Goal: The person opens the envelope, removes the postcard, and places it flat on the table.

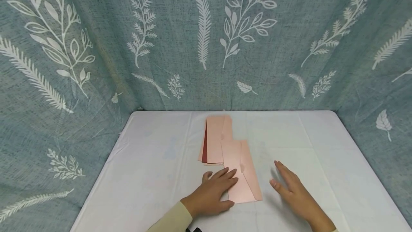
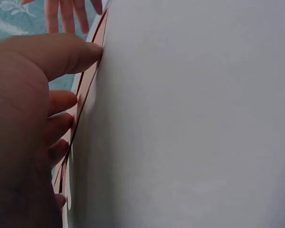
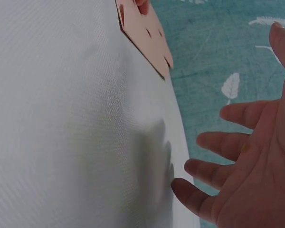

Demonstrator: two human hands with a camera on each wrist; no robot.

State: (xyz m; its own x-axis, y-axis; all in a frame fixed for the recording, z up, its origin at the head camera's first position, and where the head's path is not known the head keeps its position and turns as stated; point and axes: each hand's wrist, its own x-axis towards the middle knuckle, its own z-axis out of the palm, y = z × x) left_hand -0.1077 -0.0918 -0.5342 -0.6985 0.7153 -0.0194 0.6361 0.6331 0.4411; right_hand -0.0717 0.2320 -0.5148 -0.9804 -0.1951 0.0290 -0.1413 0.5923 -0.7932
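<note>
A pale pink envelope [image 1: 232, 155] lies on the white table, its flap side up. My left hand [image 1: 212, 195] rests on its near left part, fingers spread and fairly straight. The left wrist view has the left thumb [image 2: 69, 54] at the edge of the pink paper. More pink envelopes [image 1: 215, 139] lie behind and to the left, overlapped by the front one; a dark red strip [image 1: 205, 146] shows among them. To the right of the envelope, my right hand [image 1: 296, 194] is held above the table with loosely extended fingers, holding nothing and apart from the paper.
The table [image 1: 145, 174] has a white cover with fold lines. A blue-green curtain [image 1: 180, 42] with white leaf prints hangs behind it and along both sides.
</note>
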